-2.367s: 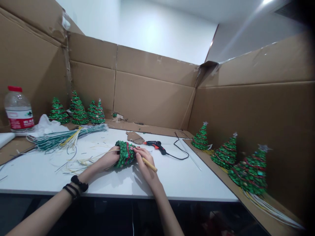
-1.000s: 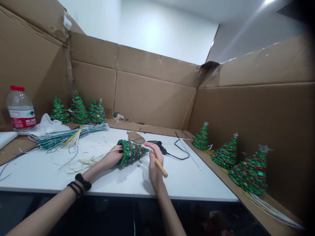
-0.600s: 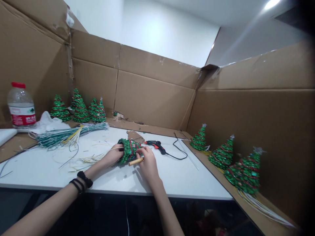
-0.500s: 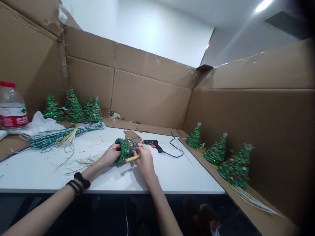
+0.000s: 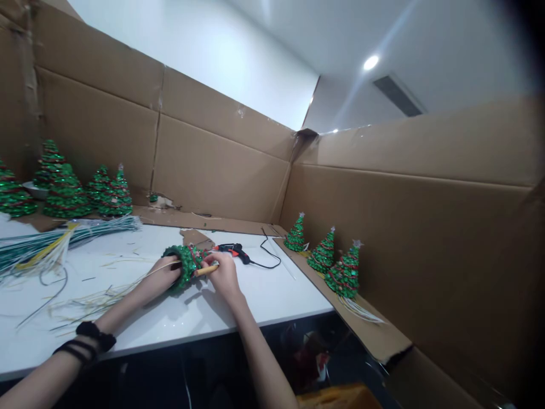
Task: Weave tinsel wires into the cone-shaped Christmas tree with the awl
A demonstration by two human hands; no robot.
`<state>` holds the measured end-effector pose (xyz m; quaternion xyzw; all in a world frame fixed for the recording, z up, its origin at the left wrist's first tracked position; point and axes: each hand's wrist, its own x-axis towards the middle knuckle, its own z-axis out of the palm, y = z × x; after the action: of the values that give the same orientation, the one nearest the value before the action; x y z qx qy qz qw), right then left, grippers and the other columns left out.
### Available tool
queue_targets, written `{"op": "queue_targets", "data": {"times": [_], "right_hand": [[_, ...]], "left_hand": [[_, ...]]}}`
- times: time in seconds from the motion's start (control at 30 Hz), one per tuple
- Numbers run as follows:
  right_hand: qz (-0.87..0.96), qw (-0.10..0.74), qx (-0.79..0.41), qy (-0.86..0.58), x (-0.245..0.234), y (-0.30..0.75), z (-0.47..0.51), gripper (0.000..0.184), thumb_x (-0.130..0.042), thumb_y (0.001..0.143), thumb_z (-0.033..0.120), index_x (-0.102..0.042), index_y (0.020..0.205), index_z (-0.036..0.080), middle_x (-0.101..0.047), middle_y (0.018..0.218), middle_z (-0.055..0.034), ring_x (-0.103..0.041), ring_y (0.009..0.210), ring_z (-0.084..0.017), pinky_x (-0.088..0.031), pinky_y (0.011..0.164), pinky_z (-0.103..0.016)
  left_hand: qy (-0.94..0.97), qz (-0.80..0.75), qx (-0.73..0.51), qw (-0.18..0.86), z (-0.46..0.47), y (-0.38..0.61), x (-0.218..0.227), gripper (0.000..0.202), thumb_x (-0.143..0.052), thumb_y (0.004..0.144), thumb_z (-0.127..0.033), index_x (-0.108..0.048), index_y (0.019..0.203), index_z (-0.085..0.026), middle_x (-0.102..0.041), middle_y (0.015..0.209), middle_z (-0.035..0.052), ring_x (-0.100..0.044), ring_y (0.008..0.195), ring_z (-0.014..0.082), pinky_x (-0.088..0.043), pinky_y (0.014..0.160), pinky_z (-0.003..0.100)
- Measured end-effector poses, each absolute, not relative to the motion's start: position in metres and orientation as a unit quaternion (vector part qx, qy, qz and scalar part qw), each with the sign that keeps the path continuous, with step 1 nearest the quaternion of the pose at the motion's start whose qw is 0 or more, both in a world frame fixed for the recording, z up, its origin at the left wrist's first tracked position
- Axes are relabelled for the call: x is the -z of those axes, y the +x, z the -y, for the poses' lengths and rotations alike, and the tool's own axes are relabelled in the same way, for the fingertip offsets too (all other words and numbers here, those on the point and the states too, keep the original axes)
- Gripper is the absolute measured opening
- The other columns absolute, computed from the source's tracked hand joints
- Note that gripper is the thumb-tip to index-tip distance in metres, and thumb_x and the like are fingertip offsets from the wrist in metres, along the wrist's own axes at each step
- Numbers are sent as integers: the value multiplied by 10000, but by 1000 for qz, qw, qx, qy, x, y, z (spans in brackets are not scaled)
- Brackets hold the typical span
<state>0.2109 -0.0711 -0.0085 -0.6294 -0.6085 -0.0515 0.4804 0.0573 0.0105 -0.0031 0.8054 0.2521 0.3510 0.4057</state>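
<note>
A small green sequin tree (image 5: pixel 186 265) with red trim lies on its side on the white table (image 5: pixel 264 295). My left hand (image 5: pixel 159 278) is closed round its wide base. My right hand (image 5: pixel 223 274) is closed on a short wooden stick (image 5: pixel 206 270), whose tip rests against the tree's narrow end. A black and orange glue gun (image 5: pixel 232 250) lies just behind my right hand, its black cord (image 5: pixel 266 257) looping off to the right.
Cardboard walls (image 5: pixel 213 165) enclose the table. Three finished trees (image 5: pixel 326 258) stand along the right ledge, several more trees (image 5: pixel 63 190) at the back left. A bundle of green and white wires (image 5: pixel 51 244) and loose pale strands (image 5: pixel 85 295) lie at left.
My right hand swung out from the tree and came back, turning the stick so its tip meets the tree. The camera has panned right; the bottle has left the view.
</note>
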Motion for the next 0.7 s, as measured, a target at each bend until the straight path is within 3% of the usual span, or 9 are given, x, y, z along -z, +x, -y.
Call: {"op": "queue_targets", "data": {"times": [0.13,0.23,0.3,0.4,0.47,0.57,0.7], "right_hand": [[582,536,46,-610,9,210,75,116,-550,795,213,-629,712,194,-662,736,-11,-559,729,-169,-398,694,-268],[529,595,59,-602,10,210,83,276,-321,910,265,-572,821,191,-616,831,-37,-521,791,-167,-384,723,-279],[504,620,54,-600,12,208,89,330,-220,939,284,-500,787,199,-543,743,-14,-473,693,-149,-367,642,-260],[515,625,25,-586,12,202,95,322,-315,930,368,-370,648,223,-384,579,49,-367,546,-122,-311,529,-233],[534,622,7,-573,9,198,98,361,-421,894,408,-331,597,224,-351,547,60,-360,529,-111,-310,520,-227],[560,615,-14,-555,6,194,101,380,-448,879,415,-387,564,211,-429,551,41,-429,553,-114,-348,553,-230],[584,602,-21,-544,7,192,102,406,-358,912,382,-467,567,199,-522,584,5,-497,592,-134,-374,591,-249]], "left_hand": [[796,-236,-363,423,-10,56,4,316,-550,685,-332,-729,853,-133,-727,915,106,-620,888,298,-460,827,364],[782,-233,-374,442,-12,56,6,307,-557,671,-311,-732,845,-129,-726,924,108,-628,889,294,-461,831,361],[772,-236,-381,450,-14,57,10,292,-557,666,-294,-734,829,-128,-727,922,109,-633,873,289,-465,823,362],[756,-223,-387,478,-17,59,15,303,-571,682,-295,-729,868,-116,-725,934,114,-633,883,283,-466,828,362],[746,-214,-384,500,-19,60,18,325,-585,696,-314,-721,908,-110,-726,923,116,-632,893,280,-472,820,361],[736,-214,-379,518,-21,61,21,337,-605,691,-336,-718,906,-102,-727,892,121,-631,889,281,-481,794,358],[717,-221,-383,538,-20,62,22,336,-641,644,-341,-720,855,-92,-727,846,123,-639,833,275,-487,767,356]]}}
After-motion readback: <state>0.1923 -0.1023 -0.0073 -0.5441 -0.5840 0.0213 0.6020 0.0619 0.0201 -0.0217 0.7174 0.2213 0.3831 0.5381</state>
